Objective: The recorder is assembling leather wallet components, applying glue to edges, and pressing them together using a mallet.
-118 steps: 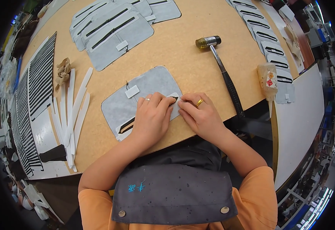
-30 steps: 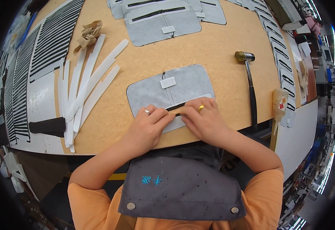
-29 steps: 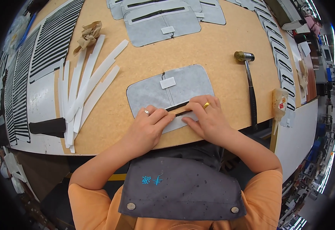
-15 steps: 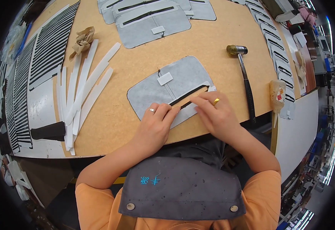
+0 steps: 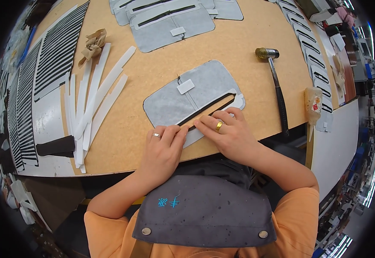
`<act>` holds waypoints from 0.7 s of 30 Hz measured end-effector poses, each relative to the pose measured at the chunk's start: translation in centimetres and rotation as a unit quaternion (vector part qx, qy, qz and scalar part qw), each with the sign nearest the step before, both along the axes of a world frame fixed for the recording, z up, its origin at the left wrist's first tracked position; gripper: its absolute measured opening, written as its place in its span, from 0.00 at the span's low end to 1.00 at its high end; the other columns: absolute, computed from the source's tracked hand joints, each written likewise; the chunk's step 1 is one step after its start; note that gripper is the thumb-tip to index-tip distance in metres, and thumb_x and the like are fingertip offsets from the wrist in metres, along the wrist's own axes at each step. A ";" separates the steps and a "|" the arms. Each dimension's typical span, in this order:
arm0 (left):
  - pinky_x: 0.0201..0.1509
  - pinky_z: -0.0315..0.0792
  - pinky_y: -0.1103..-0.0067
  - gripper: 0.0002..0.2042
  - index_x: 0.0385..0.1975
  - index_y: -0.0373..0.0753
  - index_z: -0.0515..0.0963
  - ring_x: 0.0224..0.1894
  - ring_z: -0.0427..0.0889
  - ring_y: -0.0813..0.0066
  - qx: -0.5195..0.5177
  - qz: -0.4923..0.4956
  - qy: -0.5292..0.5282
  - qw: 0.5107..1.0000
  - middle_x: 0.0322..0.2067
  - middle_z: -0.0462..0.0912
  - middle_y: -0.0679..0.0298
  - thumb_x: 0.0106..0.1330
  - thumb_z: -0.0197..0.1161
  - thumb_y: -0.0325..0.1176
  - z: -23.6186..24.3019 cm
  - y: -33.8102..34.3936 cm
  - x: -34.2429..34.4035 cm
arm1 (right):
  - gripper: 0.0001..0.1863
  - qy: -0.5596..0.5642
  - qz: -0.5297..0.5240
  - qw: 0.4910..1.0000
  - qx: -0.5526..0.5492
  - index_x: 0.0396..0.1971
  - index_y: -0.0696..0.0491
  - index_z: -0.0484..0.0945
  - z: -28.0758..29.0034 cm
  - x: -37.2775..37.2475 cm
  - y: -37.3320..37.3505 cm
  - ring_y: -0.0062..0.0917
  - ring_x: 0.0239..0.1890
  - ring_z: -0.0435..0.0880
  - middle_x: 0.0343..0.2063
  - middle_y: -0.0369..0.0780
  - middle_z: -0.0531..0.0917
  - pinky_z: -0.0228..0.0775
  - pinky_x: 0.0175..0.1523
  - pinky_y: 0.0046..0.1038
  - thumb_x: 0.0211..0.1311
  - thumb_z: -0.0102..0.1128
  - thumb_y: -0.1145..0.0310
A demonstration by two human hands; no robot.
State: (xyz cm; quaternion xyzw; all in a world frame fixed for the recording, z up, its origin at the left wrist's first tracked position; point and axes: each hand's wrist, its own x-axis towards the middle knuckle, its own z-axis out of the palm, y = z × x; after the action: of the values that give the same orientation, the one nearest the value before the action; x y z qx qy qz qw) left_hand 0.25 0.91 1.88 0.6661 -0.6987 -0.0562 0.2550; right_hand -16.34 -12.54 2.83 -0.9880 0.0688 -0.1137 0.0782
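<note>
A grey, round-cornered panel (image 5: 211, 77), leather-like, lies flat near the table's front edge. It has a small white rectangular patch (image 5: 185, 87) and a long slot edged in black (image 5: 207, 106), through which the tabletop shows. At the slot's lower left end, the fingers of my left hand (image 5: 161, 148) are closed on the black edging. Right beside them, my right hand (image 5: 234, 135) pinches the same near edge, its thumb and forefinger almost touching the left fingertips. My fingers cover part of the edging and the panel's near left corner.
A hammer (image 5: 277, 96) and a bottle with a nozzle (image 5: 313, 105) lie to the right. White strips (image 5: 96, 92), crumpled brown paper (image 5: 94, 43), a black folded piece (image 5: 55, 147) and striped sheets (image 5: 58, 51) are left. Similar panels (image 5: 166, 34) overlap at the back; slotted pieces (image 5: 310, 53) line the right.
My right hand has slid left and down along the slot's near edge to meet the left. My left hand has shifted slightly left and nearer to me.
</note>
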 end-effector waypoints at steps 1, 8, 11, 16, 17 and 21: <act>0.40 0.65 0.71 0.14 0.44 0.34 0.75 0.36 0.71 0.65 -0.011 0.014 0.034 0.999 0.35 0.72 0.61 0.56 0.59 0.24 -0.1 0.1 0.0 | 0.19 -0.016 -0.024 0.999 0.037 0.47 0.53 0.76 -0.2 0.2 0.1 0.27 0.43 0.74 0.42 0.34 0.77 0.60 0.50 0.30 0.52 0.58 0.75; 0.39 0.66 0.71 0.13 0.41 0.34 0.75 0.34 0.72 0.63 0.014 0.026 0.088 0.996 0.32 0.73 0.60 0.55 0.61 0.24 -0.3 -0.9 0.4 | 0.19 -0.073 -0.026 0.988 0.135 0.47 0.55 0.76 -0.6 0.7 0.5 0.29 0.45 0.75 0.42 0.36 0.77 0.65 0.50 0.31 0.52 0.59 0.76; 0.39 0.66 0.72 0.12 0.40 0.35 0.75 0.33 0.72 0.63 0.005 0.031 0.114 0.993 0.30 0.72 0.60 0.55 0.61 0.23 -0.4 -0.7 0.6 | 0.18 -0.064 -0.011 0.989 0.130 0.45 0.55 0.77 -0.8 0.5 0.3 0.30 0.46 0.75 0.42 0.37 0.78 0.67 0.49 0.31 0.52 0.59 0.76; 0.39 0.66 0.72 0.13 0.39 0.36 0.77 0.33 0.72 0.65 -0.014 0.010 0.080 0.997 0.31 0.72 0.62 0.52 0.60 0.20 -0.5 0.0 0.6 | 0.17 -0.047 -0.002 0.990 0.130 0.44 0.56 0.77 -0.7 0.4 -0.1 0.31 0.45 0.75 0.43 0.37 0.78 0.67 0.48 0.32 0.52 0.59 0.76; 0.39 0.66 0.72 0.13 0.39 0.36 0.77 0.33 0.72 0.65 -0.014 0.010 0.080 0.997 0.31 0.72 0.62 0.52 0.60 0.20 -0.5 0.0 0.5 | 0.17 -0.042 -0.002 0.989 0.145 0.45 0.55 0.77 -0.7 0.5 -0.2 0.31 0.45 0.75 0.43 0.37 0.78 0.67 0.48 0.32 0.51 0.59 0.76; 0.40 0.66 0.73 0.16 0.41 0.36 0.77 0.34 0.72 0.66 -0.011 0.009 0.066 0.998 0.32 0.72 0.63 0.50 0.60 0.20 -0.5 -0.1 0.4 | 0.18 -0.039 -0.025 0.978 0.202 0.45 0.55 0.77 -0.1 1.0 -0.4 0.31 0.44 0.75 0.42 0.36 0.78 0.66 0.48 0.31 0.52 0.59 0.77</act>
State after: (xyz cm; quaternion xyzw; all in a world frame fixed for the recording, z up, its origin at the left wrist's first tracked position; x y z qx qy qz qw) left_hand 0.70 0.83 1.39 0.6644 -0.6748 -0.0899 0.3085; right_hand -15.34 -12.96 2.76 -0.9447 0.1123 -0.1383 0.2755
